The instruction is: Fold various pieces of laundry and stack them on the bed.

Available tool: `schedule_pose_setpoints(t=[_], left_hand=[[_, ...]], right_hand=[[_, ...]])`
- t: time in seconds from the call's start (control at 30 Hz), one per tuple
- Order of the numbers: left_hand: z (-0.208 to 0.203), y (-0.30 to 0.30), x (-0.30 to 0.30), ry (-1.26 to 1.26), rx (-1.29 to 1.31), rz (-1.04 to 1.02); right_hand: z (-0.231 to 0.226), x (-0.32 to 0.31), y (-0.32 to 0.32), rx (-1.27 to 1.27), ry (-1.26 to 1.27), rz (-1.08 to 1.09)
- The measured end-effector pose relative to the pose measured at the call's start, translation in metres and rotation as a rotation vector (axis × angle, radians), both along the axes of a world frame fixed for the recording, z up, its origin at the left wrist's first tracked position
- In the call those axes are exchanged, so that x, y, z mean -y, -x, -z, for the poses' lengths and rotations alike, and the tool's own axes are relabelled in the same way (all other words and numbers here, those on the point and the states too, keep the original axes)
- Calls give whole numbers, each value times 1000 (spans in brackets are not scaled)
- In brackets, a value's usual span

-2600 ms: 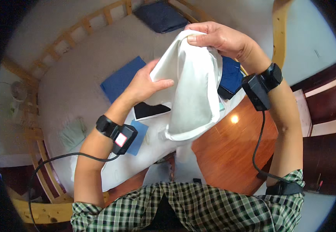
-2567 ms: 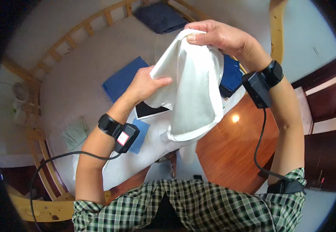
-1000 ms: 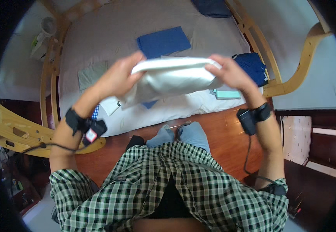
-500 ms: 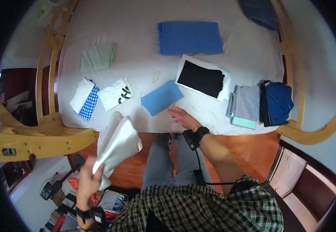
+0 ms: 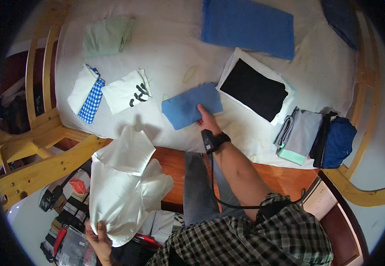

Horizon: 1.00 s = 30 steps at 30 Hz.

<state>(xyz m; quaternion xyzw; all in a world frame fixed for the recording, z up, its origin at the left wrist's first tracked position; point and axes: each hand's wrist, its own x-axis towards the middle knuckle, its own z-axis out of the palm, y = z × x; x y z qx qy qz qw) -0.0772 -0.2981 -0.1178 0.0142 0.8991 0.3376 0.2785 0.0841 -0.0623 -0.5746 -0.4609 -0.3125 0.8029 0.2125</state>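
In my left hand [image 5: 99, 237] is the lower edge of a shiny white satin garment [image 5: 119, 199], pinched between thumb and fingers. It spreads loosely upward, its far end in front of the bed edge. At the near edge of a folded blue cloth [image 5: 181, 108] on the bed is my right hand [image 5: 208, 120]. The thumb lies on top of that cloth and the other fingers are partly hidden at its edge. Left of the blue cloth lies a folded white cloth with black marks [image 5: 128, 93], beside a white folded piece [image 5: 80, 88] with a blue checked cloth [image 5: 90, 102].
On the bed sheet [image 5: 170, 31] lie a pale green folded cloth [image 5: 106, 37], a large blue one [image 5: 248, 29], a black one [image 5: 252, 91] on white, and grey [image 5: 303, 133] and navy garments [image 5: 339, 142]. A wooden bed rail [image 5: 52, 168] and floor items [image 5: 75, 246] are at left.
My right hand has come onto the folded blue cloth. The white satin garment, bunched before, has spread out from my left hand, which is lower. The head view has shifted.
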Motion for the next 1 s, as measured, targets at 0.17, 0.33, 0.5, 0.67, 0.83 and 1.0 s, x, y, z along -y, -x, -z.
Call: schedule_pose_setpoints(t=[0.17, 0.33, 0.5, 0.67, 0.83, 1.0], left_hand=[[-4, 8, 13, 28, -12, 4], [8, 22, -26, -91, -58, 57], [4, 54, -54, -103, -155, 83], [25, 97, -72, 97, -169, 360], [83, 106, -143, 255, -320, 869], [174, 67, -218, 582, -59, 1528]], right_hand=[[-101, -30, 51, -15, 28, 34], [-171, -80, 36, -144, 233, 225], [-210, -117, 9, -262, 86, 468], [-127, -118, -50, 43, 309, 671], [-103, -87, -90, 107, 469, 464], [-88, -97, -82, -107, 429, 569]])
